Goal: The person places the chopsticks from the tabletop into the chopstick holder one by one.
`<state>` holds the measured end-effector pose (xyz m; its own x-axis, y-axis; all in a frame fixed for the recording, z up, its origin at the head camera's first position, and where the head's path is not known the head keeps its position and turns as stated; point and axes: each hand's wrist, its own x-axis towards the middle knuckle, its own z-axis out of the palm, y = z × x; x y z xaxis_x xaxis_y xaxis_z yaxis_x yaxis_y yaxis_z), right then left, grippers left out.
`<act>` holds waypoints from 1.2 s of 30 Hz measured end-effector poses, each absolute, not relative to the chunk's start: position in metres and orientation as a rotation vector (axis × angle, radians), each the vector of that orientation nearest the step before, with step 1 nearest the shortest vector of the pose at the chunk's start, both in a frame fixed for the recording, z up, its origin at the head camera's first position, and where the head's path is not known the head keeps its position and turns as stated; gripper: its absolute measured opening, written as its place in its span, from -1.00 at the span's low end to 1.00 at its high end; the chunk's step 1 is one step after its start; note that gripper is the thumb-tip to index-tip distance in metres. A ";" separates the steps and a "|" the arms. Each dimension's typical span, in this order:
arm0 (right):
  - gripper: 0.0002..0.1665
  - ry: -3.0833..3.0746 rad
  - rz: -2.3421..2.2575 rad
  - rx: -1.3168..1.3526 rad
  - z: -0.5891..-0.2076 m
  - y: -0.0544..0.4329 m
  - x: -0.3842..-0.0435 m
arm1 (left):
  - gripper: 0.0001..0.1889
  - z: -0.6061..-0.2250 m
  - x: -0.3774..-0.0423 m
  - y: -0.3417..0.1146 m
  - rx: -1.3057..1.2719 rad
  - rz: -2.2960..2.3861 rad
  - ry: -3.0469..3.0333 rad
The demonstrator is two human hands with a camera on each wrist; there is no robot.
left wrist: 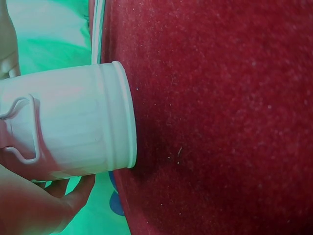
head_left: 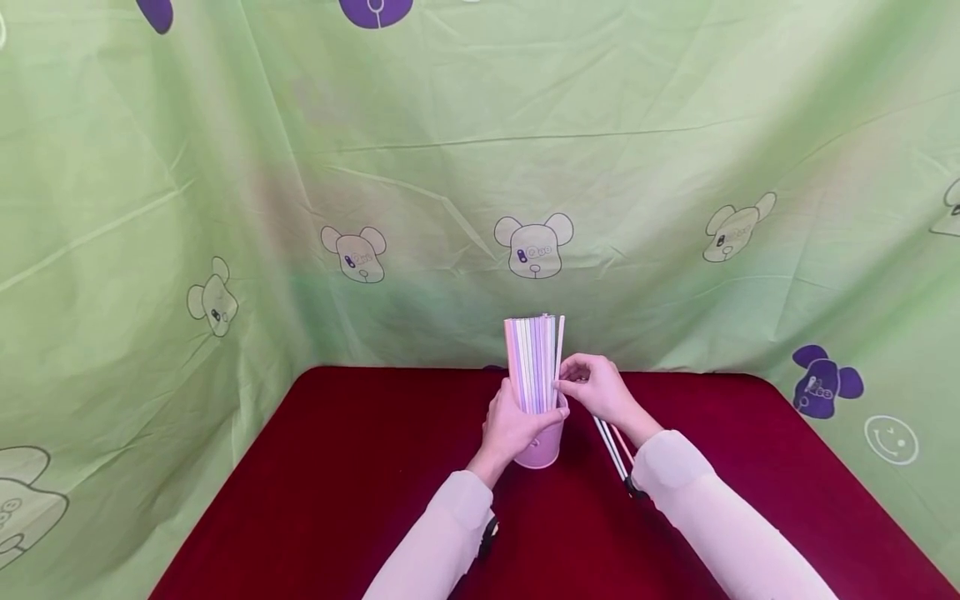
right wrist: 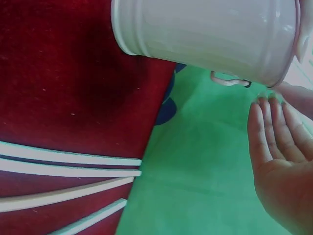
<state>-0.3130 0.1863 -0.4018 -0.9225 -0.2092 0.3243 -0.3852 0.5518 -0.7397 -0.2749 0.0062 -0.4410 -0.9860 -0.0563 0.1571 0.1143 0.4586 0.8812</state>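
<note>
A small pink bucket (head_left: 542, 450) stands upright, packed with a bundle of pastel straw-like sticks (head_left: 534, 358). My left hand (head_left: 513, 423) grips the bucket near its rim from the left, thumb across the front. In the left wrist view the bucket (left wrist: 73, 127) shows its side handle (left wrist: 35, 132), with fingers against the wall. At the bucket's right, my right hand (head_left: 603, 392) pinches a pink stick (head_left: 560, 337) between thumb and index finger, its lower end inside the rim. The right wrist view shows that hand (right wrist: 283, 161) beside the rim; its pinch is hidden there.
Several loose sticks (right wrist: 73, 171) lie on the red tabletop (head_left: 360, 483) right of the bucket, partly under my right forearm. Green patterned cloth (head_left: 450, 167) hangs behind the table and at both sides.
</note>
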 end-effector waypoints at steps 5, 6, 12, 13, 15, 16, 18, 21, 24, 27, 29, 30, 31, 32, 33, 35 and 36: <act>-0.87 -2.573 1.364 0.515 -0.409 0.187 -0.312 | -0.15 -0.442 -0.275 0.006 -0.049 -1.555 -2.537; -0.88 -2.565 1.369 0.514 -0.410 0.187 -0.312 | -0.15 -0.442 -0.276 0.006 -0.049 -1.552 -2.537; -0.86 -2.562 1.361 0.509 -0.409 0.186 -0.311 | -0.16 -0.441 -0.276 0.006 -0.040 -1.542 -2.533; -0.85 -2.568 1.359 0.512 -0.409 0.187 -0.311 | -0.16 -0.441 -0.276 0.006 -0.039 -1.546 -2.531; -0.82 -2.580 1.359 0.516 -0.408 0.189 -0.311 | -0.17 -0.442 -0.276 0.006 -0.044 -1.556 -2.528; -0.81 -2.586 1.362 0.514 -0.407 0.190 -0.310 | -0.17 -0.442 -0.276 0.006 -0.045 -1.560 -2.529; -0.79 -2.591 1.373 0.506 -0.405 0.193 -0.309 | -0.17 -0.442 -0.276 0.005 -0.047 -1.568 -2.529; -0.78 -2.605 1.350 0.480 -0.401 0.199 -0.309 | -0.16 -0.442 -0.276 0.006 -0.049 -1.569 -2.531; -0.78 -2.619 1.279 0.468 -0.398 0.206 -0.312 | -0.15 -0.442 -0.277 0.006 -0.058 -1.566 -2.524; -0.81 -2.628 1.211 0.446 -0.395 0.215 -0.315 | -0.16 -0.442 -0.277 0.005 -0.059 -1.571 -2.521; -0.82 -2.630 1.184 0.437 -0.393 0.221 -0.315 | -0.16 -0.442 -0.277 0.005 -0.058 -1.580 -2.523; -0.82 -2.635 1.175 0.426 -0.393 0.224 -0.315 | -0.17 -0.442 -0.276 0.005 -0.058 -1.583 -2.524; -0.82 -2.641 1.165 0.421 -0.392 0.227 -0.315 | -0.17 -0.442 -0.276 0.005 -0.057 -1.585 -2.526; -0.82 -2.650 1.150 0.418 -0.392 0.230 -0.316 | -0.17 -0.441 -0.276 0.005 -0.057 -1.587 -2.527; -0.81 -2.662 1.135 0.417 -0.392 0.233 -0.316 | -0.17 -0.442 -0.276 0.005 -0.055 -1.585 -2.528; -0.77 -2.689 1.101 0.420 -0.393 0.238 -0.316 | -0.16 -0.442 -0.276 0.005 -0.054 -1.577 -2.532; -0.76 -2.704 1.087 0.416 -0.394 0.241 -0.316 | -0.16 -0.442 -0.276 0.005 -0.054 -1.575 -2.534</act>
